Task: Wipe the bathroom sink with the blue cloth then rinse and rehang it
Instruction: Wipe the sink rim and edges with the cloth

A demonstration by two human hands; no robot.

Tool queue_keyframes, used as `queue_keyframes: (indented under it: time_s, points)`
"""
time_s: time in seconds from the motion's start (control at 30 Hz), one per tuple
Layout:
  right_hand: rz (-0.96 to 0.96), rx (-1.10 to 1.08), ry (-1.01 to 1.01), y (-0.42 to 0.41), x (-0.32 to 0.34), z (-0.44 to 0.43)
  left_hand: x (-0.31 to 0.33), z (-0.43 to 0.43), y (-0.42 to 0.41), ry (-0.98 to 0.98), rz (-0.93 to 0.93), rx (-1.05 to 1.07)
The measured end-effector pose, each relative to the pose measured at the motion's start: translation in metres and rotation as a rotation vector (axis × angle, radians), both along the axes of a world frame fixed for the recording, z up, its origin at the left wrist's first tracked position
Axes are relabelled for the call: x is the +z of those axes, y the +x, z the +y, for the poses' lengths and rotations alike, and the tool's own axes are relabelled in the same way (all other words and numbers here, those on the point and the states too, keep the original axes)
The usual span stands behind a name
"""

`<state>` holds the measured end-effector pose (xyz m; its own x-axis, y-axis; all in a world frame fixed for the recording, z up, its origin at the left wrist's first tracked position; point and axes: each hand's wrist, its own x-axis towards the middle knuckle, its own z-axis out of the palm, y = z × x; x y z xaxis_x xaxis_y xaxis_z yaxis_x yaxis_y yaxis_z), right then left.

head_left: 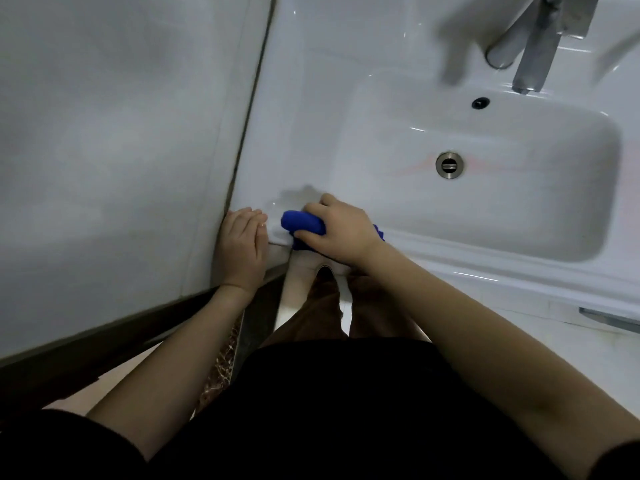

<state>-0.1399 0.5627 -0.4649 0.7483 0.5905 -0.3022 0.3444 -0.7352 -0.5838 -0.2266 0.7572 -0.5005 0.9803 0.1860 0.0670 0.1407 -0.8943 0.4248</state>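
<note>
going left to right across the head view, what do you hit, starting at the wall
wall tile → left hand → blue cloth → right hand → drain → overflow hole → faucet

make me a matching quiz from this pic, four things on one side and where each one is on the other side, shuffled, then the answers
Things
1. cloth
2. left hand
3. drain
4. tap

Places
a. at the top edge of the view
b. flat on the sink's near left corner, holding nothing
c. bunched under the right hand
d. set in the sink's floor

Pairs: 1-c, 2-b, 3-d, 4-a
</note>
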Motion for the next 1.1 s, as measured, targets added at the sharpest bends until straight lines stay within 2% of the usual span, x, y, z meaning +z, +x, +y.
queue_keyframes:
  time_s: [0.1, 0.2, 0.3, 0.4, 0.5, 0.63, 0.73, 0.83, 1.0, 1.1]
  points:
    - [-0.052, 0.031, 0.012, -0.004, 0.004, 0.005, 0.002, 0.001, 0.0, -0.017, 0.014, -0.018]
    - [-0.079, -0.01, -0.022, -0.01, 0.002, -0.059, 0.002, 0.001, -0.001, -0.023, -0.014, -0.005]
    - [-0.038, -0.164, -0.098, -0.017, 0.009, -0.14, 0.002, -0.001, -0.001, -0.043, -0.021, -0.001]
    - [0.026, -0.213, -0.136, -0.015, 0.014, -0.165, 0.0, -0.001, 0.0, -0.042, -0.029, 0.01]
    - [0.041, -0.134, -0.106, -0.005, 0.005, -0.114, 0.001, -0.003, 0.001, -0.05, -0.048, 0.015]
    - [0.065, -0.008, -0.035, 0.006, -0.001, 0.002, 0.004, -0.002, 0.0, -0.031, -0.011, -0.014]
    - [0.087, -0.029, -0.01, 0.004, 0.004, 0.022, 0.003, 0.003, 0.0, -0.029, -0.006, -0.069]
    - [0.094, -0.077, -0.042, -0.001, 0.009, -0.033, 0.002, 0.005, 0.0, -0.018, -0.03, -0.073]
    - [0.098, -0.236, -0.21, -0.011, 0.013, -0.152, -0.002, 0.003, 0.0, -0.03, -0.068, -0.031]
    - [0.077, -0.273, -0.234, -0.013, 0.011, -0.16, -0.004, 0.001, -0.001, -0.03, -0.072, -0.008]
